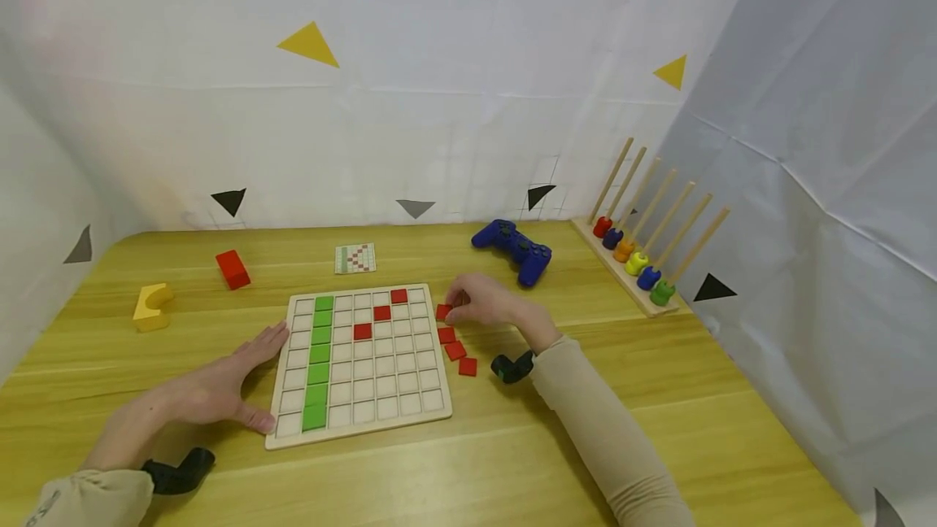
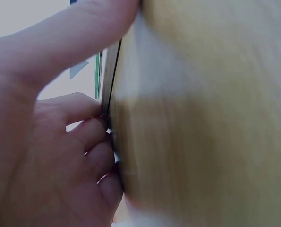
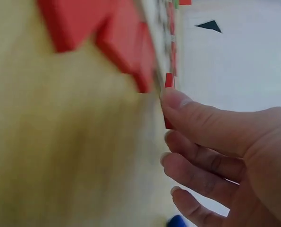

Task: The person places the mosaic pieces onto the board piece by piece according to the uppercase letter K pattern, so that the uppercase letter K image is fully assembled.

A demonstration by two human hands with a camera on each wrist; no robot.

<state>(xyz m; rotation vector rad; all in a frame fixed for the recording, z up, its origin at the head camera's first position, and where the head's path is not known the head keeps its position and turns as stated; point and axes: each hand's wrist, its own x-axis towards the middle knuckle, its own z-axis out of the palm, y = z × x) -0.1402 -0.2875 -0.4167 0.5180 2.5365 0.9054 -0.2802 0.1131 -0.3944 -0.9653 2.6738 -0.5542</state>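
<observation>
A wooden grid board [image 1: 369, 364] lies on the table, with a column of several green tiles [image 1: 319, 353] and three red tiles [image 1: 382, 313] along a diagonal. My left hand [image 1: 212, 387] rests at the board's left edge, thumb at the near corner and fingers farther up. Just off the board's right edge, my right hand [image 1: 485, 299] pinches a red tile [image 3: 168, 120] between thumb and fingers; the right wrist view shows it edge-on. Three loose red tiles [image 1: 455, 350] lie below that hand, beside the board.
A small pattern card [image 1: 355, 259] lies behind the board. A blue game controller [image 1: 515, 250] is at back right, near a peg rack [image 1: 629, 263] with coloured beads. A red block [image 1: 233, 269] and a yellow arch block [image 1: 152, 307] sit at left. White sheets surround the table.
</observation>
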